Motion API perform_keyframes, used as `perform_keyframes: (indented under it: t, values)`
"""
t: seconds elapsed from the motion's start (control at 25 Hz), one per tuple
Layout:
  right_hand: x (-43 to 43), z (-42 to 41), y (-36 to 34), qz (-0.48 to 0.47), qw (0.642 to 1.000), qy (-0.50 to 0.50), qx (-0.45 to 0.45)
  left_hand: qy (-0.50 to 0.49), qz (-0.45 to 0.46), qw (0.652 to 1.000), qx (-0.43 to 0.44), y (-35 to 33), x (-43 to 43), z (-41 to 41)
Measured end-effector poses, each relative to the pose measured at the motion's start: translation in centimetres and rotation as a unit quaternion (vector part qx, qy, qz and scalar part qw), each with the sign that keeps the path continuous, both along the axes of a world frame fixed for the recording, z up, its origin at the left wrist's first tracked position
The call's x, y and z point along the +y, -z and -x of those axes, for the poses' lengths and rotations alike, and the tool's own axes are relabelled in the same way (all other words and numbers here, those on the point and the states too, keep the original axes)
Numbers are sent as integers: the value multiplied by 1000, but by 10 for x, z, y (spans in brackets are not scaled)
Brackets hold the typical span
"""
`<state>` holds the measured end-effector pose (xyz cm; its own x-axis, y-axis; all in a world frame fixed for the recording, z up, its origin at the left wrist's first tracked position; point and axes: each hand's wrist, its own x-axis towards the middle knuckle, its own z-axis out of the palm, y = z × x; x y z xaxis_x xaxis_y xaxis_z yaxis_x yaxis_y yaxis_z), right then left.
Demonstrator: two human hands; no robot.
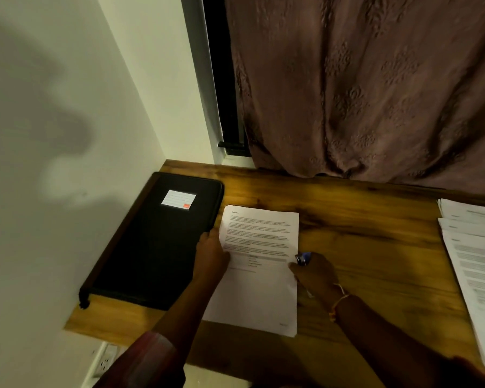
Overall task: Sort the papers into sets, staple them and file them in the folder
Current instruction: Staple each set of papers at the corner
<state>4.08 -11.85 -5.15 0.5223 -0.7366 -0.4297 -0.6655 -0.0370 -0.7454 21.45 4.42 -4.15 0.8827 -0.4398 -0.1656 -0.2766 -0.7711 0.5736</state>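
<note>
Stapling appears to be the step in hand. The right hand (317,273) grips a small blue stapler (303,259) at the right edge of the white printed paper set (259,289), which lies mid-worktop. The left hand (212,253) presses flat on the set's left edge. Next, I judge, the stapler must bite squarely over every sheet before the set is filed in the black zipped folder (157,247) just left.

The black folder (157,247) lies closed and flat at the left end of the counter (361,219), its white label up. Just beside it lies a printed paper set (259,292), with the blue stapler (303,259) at its right edge. More papers (476,261) lie fanned at the far right.
</note>
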Motion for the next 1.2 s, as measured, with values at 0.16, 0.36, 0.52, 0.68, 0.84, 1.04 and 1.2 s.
perform_keyframes:
  t: [0.16,0.36,0.52,0.68,0.84,1.04,1.2]
  values:
    - [-3,10,2,28,999,-15,-4,-28,0,999,-26,-10,-6,18]
    - [-30,46,-5,32,999,35,-21,110,66,991,-32,-12,-41,70]
    - [-66,111,-11,15,994,88,-61,240,84,967,33,-7,-100,142]
    - [-106,188,-17,55,987,136,-60,328,74,939,71,-10,-164,223]
    - [-151,259,-25,102,977,180,-53,373,59,924,57,-19,-223,292]
    - [-210,310,-25,23,975,209,-72,376,39,924,48,-22,-282,344]
    - [-251,320,-26,-47,958,249,-133,391,12,920,20,-21,-323,362]
